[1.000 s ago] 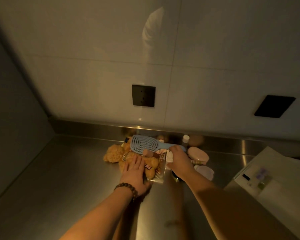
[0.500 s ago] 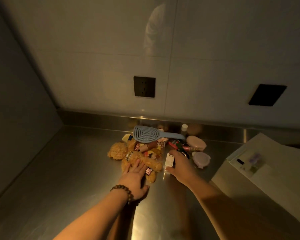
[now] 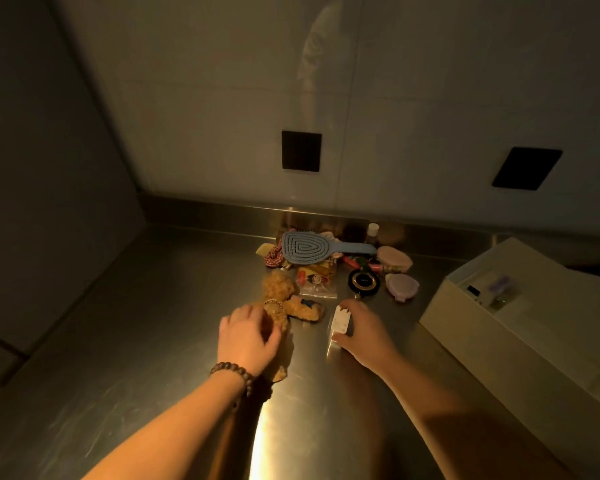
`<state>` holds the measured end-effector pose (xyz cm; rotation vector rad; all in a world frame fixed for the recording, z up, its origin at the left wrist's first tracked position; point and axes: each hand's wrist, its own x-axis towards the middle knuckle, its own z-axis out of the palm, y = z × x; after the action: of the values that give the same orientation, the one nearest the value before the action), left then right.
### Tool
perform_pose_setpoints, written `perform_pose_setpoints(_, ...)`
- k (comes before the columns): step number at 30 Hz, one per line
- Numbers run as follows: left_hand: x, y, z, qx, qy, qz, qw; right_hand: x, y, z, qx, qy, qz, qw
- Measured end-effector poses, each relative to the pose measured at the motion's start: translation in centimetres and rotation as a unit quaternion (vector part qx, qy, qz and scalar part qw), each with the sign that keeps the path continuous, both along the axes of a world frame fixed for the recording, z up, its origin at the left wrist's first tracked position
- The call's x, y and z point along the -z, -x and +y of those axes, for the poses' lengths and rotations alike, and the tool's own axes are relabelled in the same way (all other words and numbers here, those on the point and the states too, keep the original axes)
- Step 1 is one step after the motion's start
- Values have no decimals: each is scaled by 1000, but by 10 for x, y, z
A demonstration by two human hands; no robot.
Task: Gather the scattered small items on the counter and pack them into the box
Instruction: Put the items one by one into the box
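Here, two bare forearms reach forward over a dim stainless steel counter (image 3: 153, 306). Take the plush teddy bear (image 3: 284, 303) as the landmark. The left hand (image 3: 248, 336), with a beaded bracelet (image 3: 236, 374) at the wrist, lies over the bear's lower body with its fingers curled around the plush. Just right of the bear, the right hand (image 3: 361, 332) pinches a small white rectangular packet (image 3: 340, 320) between thumb and fingers, standing it on edge against the steel.

Beyond the bear lies a clear zip bag (image 3: 317, 284) of small trinkets, and to the right of it a round black compact (image 3: 363, 281) and a lilac round case (image 3: 400, 286). Farther back, a blue vented hairbrush (image 3: 307, 248) rests on top of the pile, with a red checked scrunchie (image 3: 274, 258) at its left, a pink oval case (image 3: 394, 258) at its right and a small bottle (image 3: 372, 232) near the back wall. The open white box (image 3: 465, 303) sits well to the right of the bear, with a few things already inside.

To do this step well, I would lift both items clear of the counter, carry them right, and lay the flat packet against a box wall so the bulky bear fits beside it.
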<state>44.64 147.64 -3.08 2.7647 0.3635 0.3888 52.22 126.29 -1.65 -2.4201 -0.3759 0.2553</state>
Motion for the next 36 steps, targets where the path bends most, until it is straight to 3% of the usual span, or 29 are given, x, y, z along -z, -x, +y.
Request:
perform_pose_setpoints(2, -2, -9, -5, -54, 22, 60, 996, 0, 2, 3, -8, 1, 6, 1000)
perform_pose_setpoints(7, 3, -29, -18, -63, 62, 186, 979, -1, 1, 4, -14, 24, 17, 999)
perform_pose_setpoints(11, 4, -32, -13, -52, 5, 124, 991, -2, 1, -1, -13, 5, -5, 1000)
perform_pose_setpoints(18, -25, -43, -16, -21, 74, 26, 997, -42, -20, -30, 17, -77, -68, 995)
perform_pose_setpoints(26, -95, -104, -95, 99, 113, -91, 984, -130, -63, -125, 114, -133, -198, 964)
perform_pose_setpoints(32, -114, -138, -166, 130, 118, -108, 978, -109, -80, -221, 230, -95, -115, 962)
perform_pose_setpoints(36, -107, -154, -191, 158, 97, -107, 977, -70, -94, -239, 194, -10, -71, 978)
